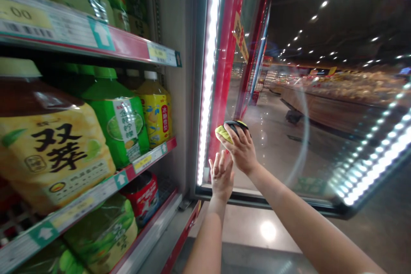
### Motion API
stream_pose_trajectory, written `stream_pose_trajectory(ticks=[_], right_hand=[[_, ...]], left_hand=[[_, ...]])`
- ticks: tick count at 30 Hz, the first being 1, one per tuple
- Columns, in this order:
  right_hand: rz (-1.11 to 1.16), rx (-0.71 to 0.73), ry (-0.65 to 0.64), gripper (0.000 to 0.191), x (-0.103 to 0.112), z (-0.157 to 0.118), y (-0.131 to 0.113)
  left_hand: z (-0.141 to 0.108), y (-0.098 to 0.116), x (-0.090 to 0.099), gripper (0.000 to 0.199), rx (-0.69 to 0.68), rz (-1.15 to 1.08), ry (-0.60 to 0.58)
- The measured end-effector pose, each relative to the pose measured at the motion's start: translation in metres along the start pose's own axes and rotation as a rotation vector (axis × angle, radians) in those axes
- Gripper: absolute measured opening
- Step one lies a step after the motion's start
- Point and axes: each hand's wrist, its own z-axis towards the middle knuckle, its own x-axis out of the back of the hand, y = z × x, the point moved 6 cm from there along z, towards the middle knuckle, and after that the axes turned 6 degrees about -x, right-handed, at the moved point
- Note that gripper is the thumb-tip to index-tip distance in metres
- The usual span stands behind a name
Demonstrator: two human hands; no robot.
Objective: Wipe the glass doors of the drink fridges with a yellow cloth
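From the head camera: gripping a yellow-and-black cloth under the bent fingers of the right hand, up at the glass door of a drinks cooler. Holding the left hand just below with fingers loosely spread; impossible to tell whether touching the glass. Flanked at left by shelves of bottles, beside a bright light strip.

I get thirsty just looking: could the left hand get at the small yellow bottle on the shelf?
Probably yes: the left hand appears to hold nothing, the glass door stands open, and nothing seems to block the front of the small yellow bottle.
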Motion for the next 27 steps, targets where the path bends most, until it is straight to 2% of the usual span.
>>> stream_pose_trajectory(ticks=[3,5,7,10,12,14,18,20,21,24,27], right_hand=[[0.027,0.189,-0.054,0.057,-0.005,-0.006,-0.012],[0.030,0.243,-0.054,0.055,-0.004,-0.005,-0.013],[0.022,0.161,-0.016,0.053,-0.004,0.007,-0.014],[0.031,-0.062,0.075,0.050,-0.011,0.024,-0.022],[0.055,-0.101,0.105,0.049,-0.022,0.021,-0.035],[0.073,-0.033,0.101,0.048,-0.034,0.004,-0.048],[0.067,0.253,0.056,0.042,-0.043,-0.042,-0.057],[0.064,0.333,0.027,0.041,-0.039,-0.044,-0.052],[0.062,0.314,0.016,0.043,-0.036,-0.037,-0.047],[0.048,0.117,0.051,0.053,-0.022,0.002,-0.035],[0.032,0.009,0.129,0.054,-0.015,0.023,-0.038]], left_hand=[[-0.003,-0.008,0.013,0.070,-0.032,-0.005,0.029],[-0.004,-0.018,0.025,0.071,-0.013,0.001,0.056],[-0.005,-0.027,0.037,0.070,0.015,0.027,0.073],[-0.004,-0.037,0.050,0.064,0.028,0.075,0.063],[-0.003,-0.043,0.058,0.058,0.030,0.097,0.067],[-0.003,-0.047,0.065,0.050,0.025,0.120,0.083],[0.000,-0.053,0.074,0.038,0.016,0.130,0.102],[0.002,-0.054,0.077,0.037,0.031,0.121,0.112],[0.003,-0.054,0.078,0.038,0.042,0.114,0.114],[0.008,-0.053,0.080,0.039,0.086,0.089,0.132],[0.013,-0.052,0.082,0.037,0.116,0.074,0.186]])
